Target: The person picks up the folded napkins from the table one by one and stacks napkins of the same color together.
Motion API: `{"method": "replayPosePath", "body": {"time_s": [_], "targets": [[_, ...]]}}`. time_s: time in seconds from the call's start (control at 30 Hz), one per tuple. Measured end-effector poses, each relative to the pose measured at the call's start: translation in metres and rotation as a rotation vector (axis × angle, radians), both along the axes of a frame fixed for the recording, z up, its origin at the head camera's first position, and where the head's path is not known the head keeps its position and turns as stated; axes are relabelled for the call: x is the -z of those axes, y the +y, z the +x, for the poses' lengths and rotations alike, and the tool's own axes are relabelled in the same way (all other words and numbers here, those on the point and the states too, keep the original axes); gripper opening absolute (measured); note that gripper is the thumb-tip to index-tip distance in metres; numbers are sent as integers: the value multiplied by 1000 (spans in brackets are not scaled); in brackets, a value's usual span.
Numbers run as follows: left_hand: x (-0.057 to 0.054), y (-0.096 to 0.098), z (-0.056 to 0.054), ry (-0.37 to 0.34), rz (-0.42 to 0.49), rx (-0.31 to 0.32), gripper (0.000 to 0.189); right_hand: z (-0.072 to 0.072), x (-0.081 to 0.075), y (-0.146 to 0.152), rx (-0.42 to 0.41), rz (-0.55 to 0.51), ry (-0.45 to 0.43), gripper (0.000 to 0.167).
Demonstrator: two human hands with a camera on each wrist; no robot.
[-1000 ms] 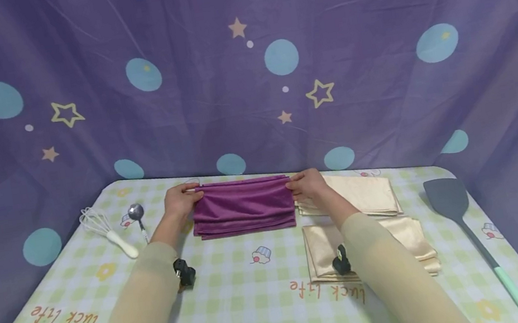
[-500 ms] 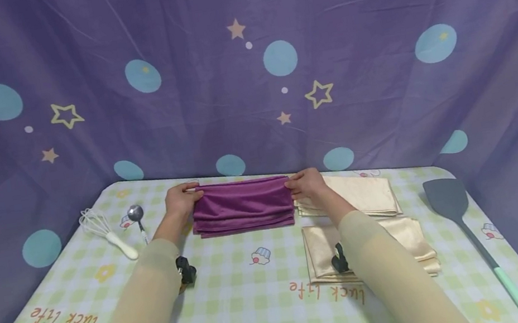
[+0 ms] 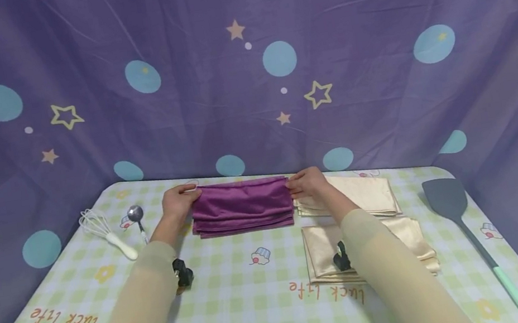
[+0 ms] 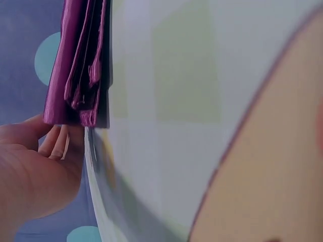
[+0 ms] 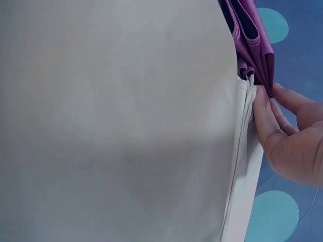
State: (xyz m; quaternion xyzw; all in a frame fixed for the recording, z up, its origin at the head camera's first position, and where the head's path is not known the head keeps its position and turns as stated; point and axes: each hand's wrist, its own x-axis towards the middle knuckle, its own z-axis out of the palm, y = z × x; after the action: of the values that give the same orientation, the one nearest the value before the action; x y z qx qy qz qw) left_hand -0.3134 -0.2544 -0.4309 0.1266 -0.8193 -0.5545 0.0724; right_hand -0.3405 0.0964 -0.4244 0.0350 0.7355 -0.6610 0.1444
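Observation:
A folded purple cloth [image 3: 241,204] lies in several layers at the back middle of the table. My left hand [image 3: 178,203] pinches its far left corner. The left wrist view shows the thumb along the cloth's top layer [image 4: 58,96] and the fingers bent behind the folds. At the far right corner my right hand [image 3: 308,182] pinches the cloth between thumb and fingers. The right wrist view has the purple folds [image 5: 255,40] narrowing to a point at the fingertips. Those fingers are also right beside the edge of a folded cream cloth [image 5: 242,116].
Folded cream cloth [image 3: 365,192] lies under the right wrist, with a folded gold satin cloth [image 3: 321,247] nearer me. A spatula [image 3: 448,199] with a mint handle lies far right. A whisk [image 3: 107,233] and a small metal spoon [image 3: 136,215] lie left. A purple curtain [image 3: 210,107] hangs behind the table.
Both hands keep hold of the purple cloth's far corners. The left hand has shifted slightly left, and the wrinkles on the cloth's top have changed a little.

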Motion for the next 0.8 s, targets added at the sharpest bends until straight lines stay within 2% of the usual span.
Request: {"method": "replayPosePath", "body": {"time_s": [0.07,0.17,0.3,0.5,0.67,0.8], "targets": [[-1,-2,2,9,1,-6,40,1,-2,2,-11,-3,7,31],[-3,-5,5,21,51,-13,38,2,-4,7,-29,8,24,33],[-5,-7,8,44,141,-1,36,4,-6,15,-47,37,50,34],[-9,-14,10,63,200,31,35,8,-9,28,-54,76,103,32],[-11,-19,10,40,211,68,38,13,-13,43,-45,89,129,35],[-12,-21,13,26,194,75,38,20,-16,58,-52,68,138,38]]}}
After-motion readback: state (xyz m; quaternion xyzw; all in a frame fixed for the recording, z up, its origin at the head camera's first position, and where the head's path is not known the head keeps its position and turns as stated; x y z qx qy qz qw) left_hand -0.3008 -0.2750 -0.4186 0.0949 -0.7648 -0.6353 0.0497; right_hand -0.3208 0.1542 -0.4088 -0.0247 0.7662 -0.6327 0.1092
